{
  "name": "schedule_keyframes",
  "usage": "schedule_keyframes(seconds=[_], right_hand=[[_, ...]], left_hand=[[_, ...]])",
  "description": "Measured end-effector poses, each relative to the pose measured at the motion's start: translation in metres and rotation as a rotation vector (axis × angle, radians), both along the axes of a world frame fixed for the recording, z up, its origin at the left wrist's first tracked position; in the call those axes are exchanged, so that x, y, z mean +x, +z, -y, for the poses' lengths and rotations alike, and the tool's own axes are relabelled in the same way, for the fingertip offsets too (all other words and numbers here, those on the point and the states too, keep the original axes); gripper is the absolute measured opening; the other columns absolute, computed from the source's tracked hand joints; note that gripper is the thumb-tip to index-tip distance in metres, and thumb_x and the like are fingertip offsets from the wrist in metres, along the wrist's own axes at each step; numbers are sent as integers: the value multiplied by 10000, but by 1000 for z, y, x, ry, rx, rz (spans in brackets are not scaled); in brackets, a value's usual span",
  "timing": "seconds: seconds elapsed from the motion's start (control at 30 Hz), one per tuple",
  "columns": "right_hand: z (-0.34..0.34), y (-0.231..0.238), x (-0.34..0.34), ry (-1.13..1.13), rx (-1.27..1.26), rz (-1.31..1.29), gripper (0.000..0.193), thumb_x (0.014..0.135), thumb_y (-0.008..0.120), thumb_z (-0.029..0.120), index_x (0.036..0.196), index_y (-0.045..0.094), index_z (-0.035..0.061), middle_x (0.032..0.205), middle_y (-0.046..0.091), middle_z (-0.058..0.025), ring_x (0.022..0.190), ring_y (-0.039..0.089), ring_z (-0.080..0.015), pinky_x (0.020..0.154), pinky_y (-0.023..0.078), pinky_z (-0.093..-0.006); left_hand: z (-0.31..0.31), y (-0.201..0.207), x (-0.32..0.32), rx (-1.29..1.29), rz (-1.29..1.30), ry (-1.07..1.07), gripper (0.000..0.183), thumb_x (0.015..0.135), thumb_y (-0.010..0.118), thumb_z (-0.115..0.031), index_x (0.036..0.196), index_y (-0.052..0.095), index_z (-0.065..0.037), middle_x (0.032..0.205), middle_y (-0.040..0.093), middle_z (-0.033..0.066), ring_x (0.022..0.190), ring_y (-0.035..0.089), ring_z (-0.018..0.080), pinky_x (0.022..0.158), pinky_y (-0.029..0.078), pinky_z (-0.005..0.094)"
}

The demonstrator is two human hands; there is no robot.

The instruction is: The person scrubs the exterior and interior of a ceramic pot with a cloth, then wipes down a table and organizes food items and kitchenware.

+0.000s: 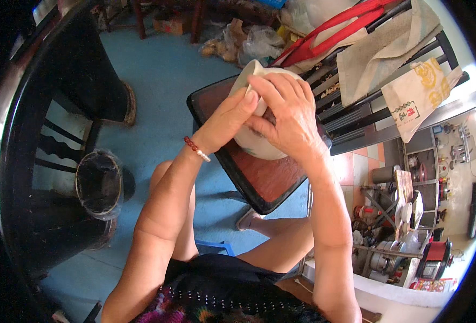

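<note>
Both my hands hold a cream-white ceramic bowl (258, 145) up in front of me, above a dark-framed stool with a reddish-brown top (265, 180). My left hand (228, 119) grips the bowl's rim from the left, thumb pressed on its side. My right hand (289, 116) lies spread over the bowl's outer wall and covers most of it. A red bead bracelet (196, 148) sits on my left wrist. The bowl's inside is hidden.
A black bin lined with a clear bag (99, 184) stands at the left beside a dark chair (44, 134). A rack with towels (388, 48) and red straps (329, 32) is at the upper right. Plastic bags (249, 43) lie on the blue floor (162, 81).
</note>
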State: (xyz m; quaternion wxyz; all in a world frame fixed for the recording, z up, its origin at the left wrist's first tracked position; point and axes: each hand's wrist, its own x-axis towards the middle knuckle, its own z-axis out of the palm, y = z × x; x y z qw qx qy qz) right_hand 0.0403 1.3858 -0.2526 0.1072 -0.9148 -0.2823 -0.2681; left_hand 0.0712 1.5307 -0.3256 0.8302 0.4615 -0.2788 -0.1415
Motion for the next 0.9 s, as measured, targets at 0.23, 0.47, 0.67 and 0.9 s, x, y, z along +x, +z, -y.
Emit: schedule_keyframes(seconds=[0.23, 0.47, 0.67, 0.9], right_hand=[[29, 6, 36, 5, 130, -214, 381, 765, 684, 354, 1049, 598, 115, 1008, 622, -99, 986, 574, -303, 870, 416, -424], [45, 14, 50, 156, 265, -435, 494, 829, 652, 408, 1169, 555, 63, 1003, 630, -87, 899, 578, -205, 811, 453, -313], [50, 12, 44, 145, 540, -715, 596, 847, 626, 461, 1239, 514, 26, 952, 636, -145, 837, 591, -211, 762, 469, -313], [15, 8, 34, -350, 351, -317, 633, 791, 672, 479, 1046, 526, -81, 901, 610, -231, 856, 590, -390, 751, 475, -422]], left_hand=[[-27, -28, 18, 552, 194, -157, 474, 935, 550, -380, 1216, 556, 2, 1087, 608, 70, 1019, 521, 130, 912, 417, 282], [-2, -40, 8, 398, 227, 49, 343, 963, 505, -264, 1077, 580, 51, 867, 633, 82, 839, 548, 122, 762, 462, 299], [-7, -14, -21, 280, 227, 18, 351, 978, 475, -261, 1112, 567, 51, 951, 627, 38, 855, 552, 103, 765, 468, 271], [-14, -17, -16, 236, 34, -71, 359, 911, 604, -218, 1166, 547, 29, 1038, 625, 33, 920, 568, 99, 815, 474, 264]])
